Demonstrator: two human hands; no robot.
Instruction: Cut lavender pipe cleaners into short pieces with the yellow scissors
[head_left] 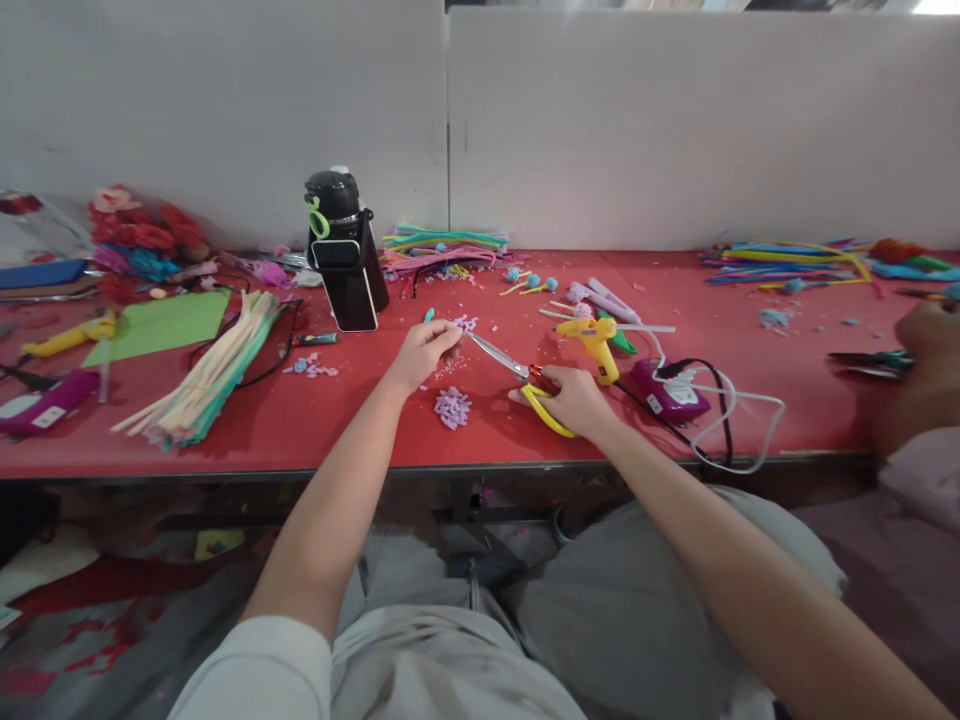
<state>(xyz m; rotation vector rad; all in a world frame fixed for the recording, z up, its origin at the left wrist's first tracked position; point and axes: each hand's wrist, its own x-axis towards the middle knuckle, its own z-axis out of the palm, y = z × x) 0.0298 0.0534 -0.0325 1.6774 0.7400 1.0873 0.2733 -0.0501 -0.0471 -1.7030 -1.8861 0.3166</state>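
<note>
My right hand is closed round the yellow handles of a pair of scissors, whose blades point left. The blade tips reach the fingers of my left hand, which pinch together; what they hold is too small to make out. Just below the blades, a pile of small lilac cut pieces lies on the red tabletop. More lilac bits are scattered behind my left fingertips.
A black bottle with a phone leaning on it stands left of centre. Pale pipe cleaners lie at the left. Near my right hand are a yellow glue gun and a purple power box with cables. Another person's hand is at far right.
</note>
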